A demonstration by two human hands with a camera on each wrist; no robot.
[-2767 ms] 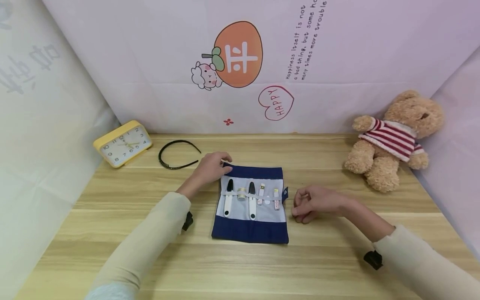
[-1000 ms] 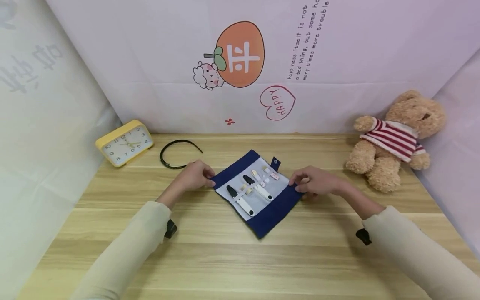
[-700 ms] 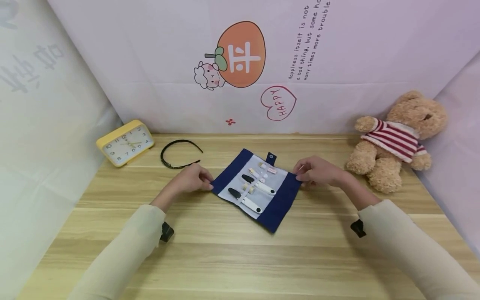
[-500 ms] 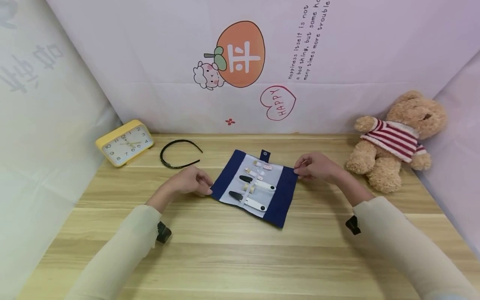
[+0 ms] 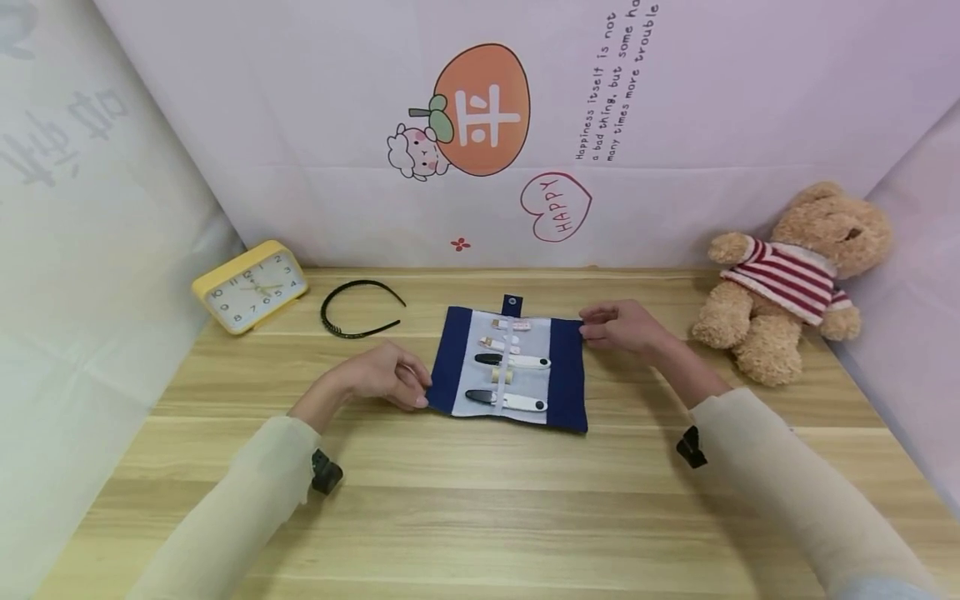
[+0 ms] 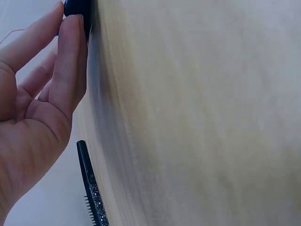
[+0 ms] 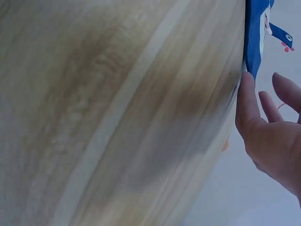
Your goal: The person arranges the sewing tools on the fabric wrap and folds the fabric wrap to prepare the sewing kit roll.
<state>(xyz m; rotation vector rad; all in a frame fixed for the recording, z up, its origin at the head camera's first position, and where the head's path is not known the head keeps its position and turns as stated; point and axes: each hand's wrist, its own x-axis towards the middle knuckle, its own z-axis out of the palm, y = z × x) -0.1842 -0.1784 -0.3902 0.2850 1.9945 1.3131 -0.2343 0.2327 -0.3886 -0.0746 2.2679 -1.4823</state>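
An unfolded navy cloth roll-up pouch (image 5: 566, 375) with a pale lining lies on the table. An elastic band across it holds two white-handled tools with black tapered ends (image 5: 517, 402), a small spool-like piece (image 5: 502, 377) and two small clipper-like items with pink print (image 5: 495, 344). My left hand (image 5: 386, 375) pinches the pouch's near left corner between thumb and fingertips, seen also as dark cloth (image 6: 77, 7) in the left wrist view. At the far right corner, my right hand (image 5: 622, 325) touches the edge with one fingertip; its other fingers are apart from the cloth.
A black headband (image 5: 360, 335) lies behind my left hand. A yellow alarm clock (image 5: 251, 287) stands at the back left, and a teddy bear (image 5: 780, 283) in a striped sweater sits at the back right. A printed white sheet (image 5: 337, 208) hangs behind the wooden table (image 5: 480, 517).
The pouch has turned anticlockwise by about a quarter turn, its snap tab moving from the right side to the far side. Both hands moved with its corners; the right hand's grip has loosened.
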